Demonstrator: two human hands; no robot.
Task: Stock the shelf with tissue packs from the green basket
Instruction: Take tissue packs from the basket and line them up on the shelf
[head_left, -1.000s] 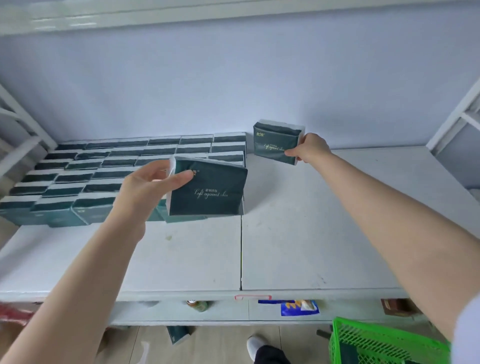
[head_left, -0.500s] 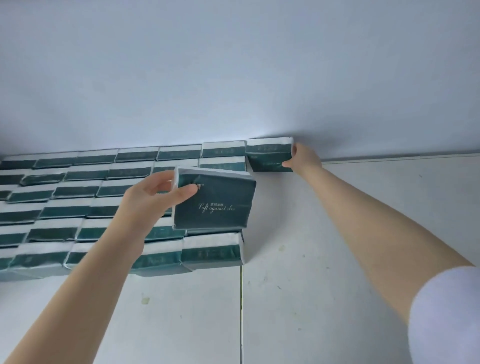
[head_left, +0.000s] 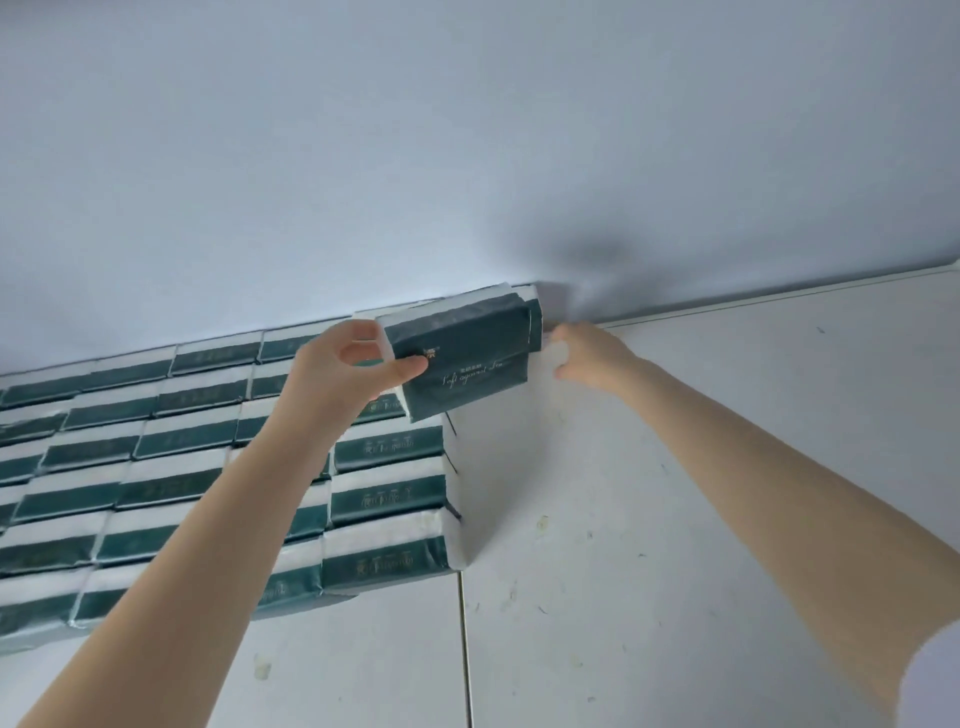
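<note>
At back-right corner of the stock, left hand (head_left: 353, 371) pinches a tissue pack (head_left: 467, 358) by its end, above the rows (head_left: 384, 499). Right hand (head_left: 587, 358) is empty, fingers loose, w/ nothing held. Set the pack flush vs wall, square w/ neighbours on shelf (head_left: 675, 519).

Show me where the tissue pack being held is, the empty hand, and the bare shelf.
held tissue pack (head_left: 467, 358), head view, dark green front face.
right hand (head_left: 587, 358), head view, back of hand.
shelf (head_left: 727, 415), head view, bare white surface.
</note>
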